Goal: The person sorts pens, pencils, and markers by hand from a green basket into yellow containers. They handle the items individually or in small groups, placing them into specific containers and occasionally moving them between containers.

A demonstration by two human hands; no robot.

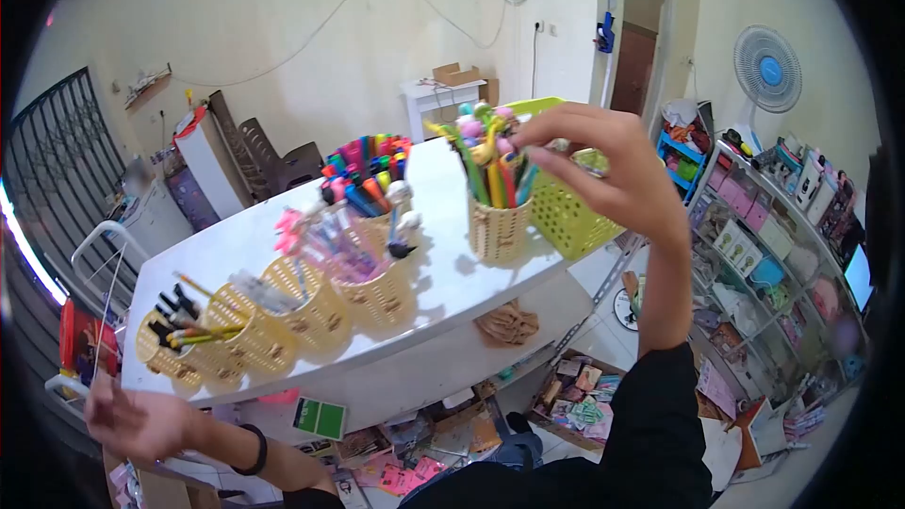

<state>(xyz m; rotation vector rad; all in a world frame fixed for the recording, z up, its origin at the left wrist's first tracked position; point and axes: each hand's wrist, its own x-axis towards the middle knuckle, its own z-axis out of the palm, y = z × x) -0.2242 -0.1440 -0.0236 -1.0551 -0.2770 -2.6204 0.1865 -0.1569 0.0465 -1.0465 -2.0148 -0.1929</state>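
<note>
My right hand (603, 165) is over a cream woven-pattern plastic cup (500, 229) of colourful pens (495, 174), many with round or figure toppers. Its thumb and index finger come together at the toppers; what lies between them is hidden. Lower left, my left hand (141, 422) hovers off the table's corner, slightly blurred, fingers loosely apart and holding nothing. Closest to it is a cup of black pens (170, 358). Beside that stand cups with pencils (212, 332), clear pens (269, 294), pink-topped pens (353, 250) and bright markers (372, 179).
A green perforated basket (575, 217) stands at the white table's (443, 287) right end, behind my right hand. Boxes of stationery (580, 396) cover the floor below. Crowded shelves (768, 254) and a fan (768, 71) are on the right; a chair (273, 155) stands behind the table.
</note>
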